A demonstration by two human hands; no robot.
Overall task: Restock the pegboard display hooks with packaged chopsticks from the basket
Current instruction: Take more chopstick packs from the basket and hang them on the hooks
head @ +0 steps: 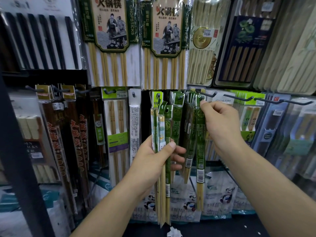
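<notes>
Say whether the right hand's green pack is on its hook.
Cannot tell. The right hand pinches the top of the green pack under the hook; whether the hook passes through its hole is unclear.

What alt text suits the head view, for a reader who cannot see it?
The right hand pinches the top of a green chopstick pack at a pegboard hook, beside packs already hanging. The left hand grips a bundle of more packs upright, before a wall of packaged chopsticks.
</notes>
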